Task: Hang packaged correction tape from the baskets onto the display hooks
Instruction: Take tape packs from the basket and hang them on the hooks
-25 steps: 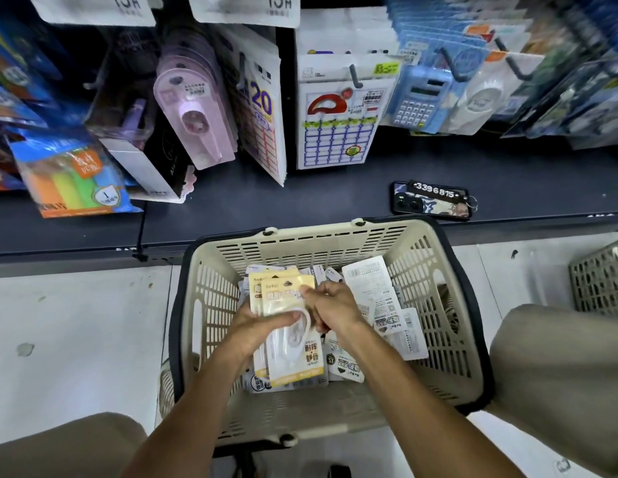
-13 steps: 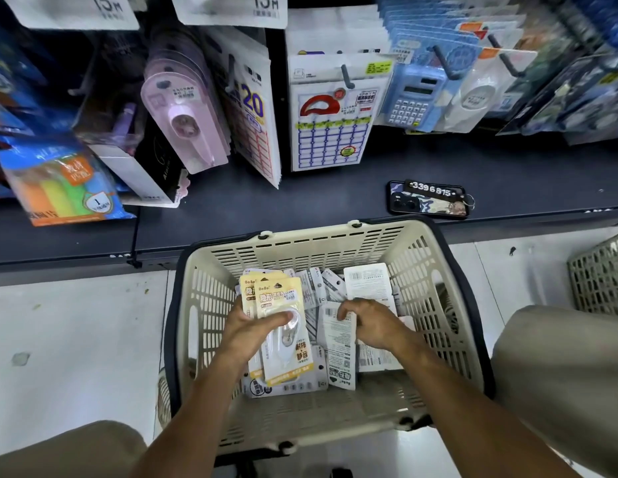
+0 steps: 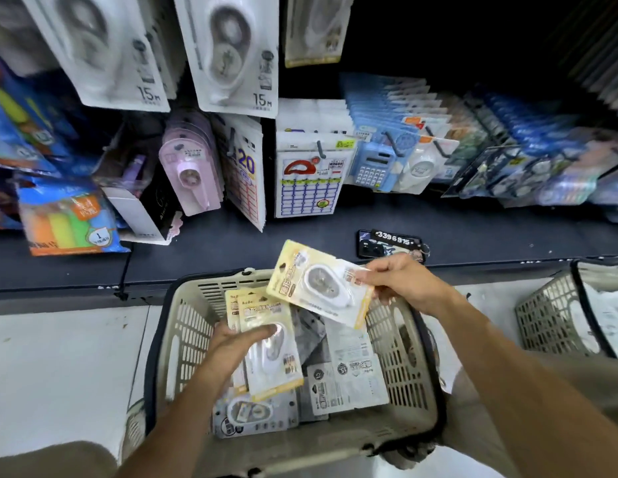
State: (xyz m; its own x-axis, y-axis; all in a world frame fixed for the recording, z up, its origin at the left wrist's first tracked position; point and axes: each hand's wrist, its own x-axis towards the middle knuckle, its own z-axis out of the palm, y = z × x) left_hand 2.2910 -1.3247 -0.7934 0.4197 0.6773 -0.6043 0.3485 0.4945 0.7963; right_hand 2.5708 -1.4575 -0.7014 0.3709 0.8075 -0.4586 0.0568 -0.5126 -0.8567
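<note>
hands: right (image 3: 402, 282) pinches 1 yellow pack (image 3: 319, 282) lying crosswise, left (image 3: 236, 343) grips upright packs (image 3: 269, 343).

Pale tiled floor (image 3: 59, 357); dark shelf ledge (image 3: 300, 236) below; unlit black recess (image 3: 455, 39) above.

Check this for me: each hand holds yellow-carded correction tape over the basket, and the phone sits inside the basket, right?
Not quite. The head view shows the phone lying on the dark shelf behind the basket, not inside it. The rest is right.
</note>
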